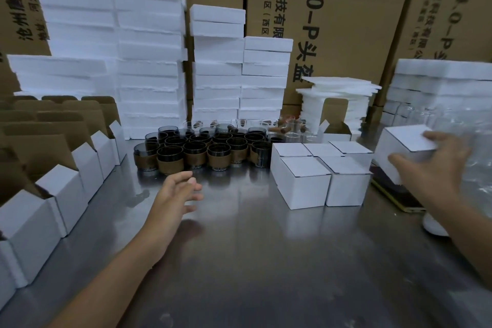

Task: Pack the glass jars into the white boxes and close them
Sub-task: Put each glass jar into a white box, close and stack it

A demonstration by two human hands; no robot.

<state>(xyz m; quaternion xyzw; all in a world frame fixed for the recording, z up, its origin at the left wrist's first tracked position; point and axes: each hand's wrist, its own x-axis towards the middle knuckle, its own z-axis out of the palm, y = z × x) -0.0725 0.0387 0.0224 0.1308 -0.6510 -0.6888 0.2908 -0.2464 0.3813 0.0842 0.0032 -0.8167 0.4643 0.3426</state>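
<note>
Head view: the left hand (181,192) hovers over the table (253,247) at centre frame, fingers spread and holding nothing. At right, the right hand (431,168) grips a closed box (402,141). Jars (199,149) cluster at centre, and open boxes (61,189) line the left edge.

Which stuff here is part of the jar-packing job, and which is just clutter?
Job:
glass jars
open white boxes
closed white boxes
closed box held by right hand
left hand, empty

Lying about:
foam stacks
brown cartons
dark flat item at table's right edge
</note>
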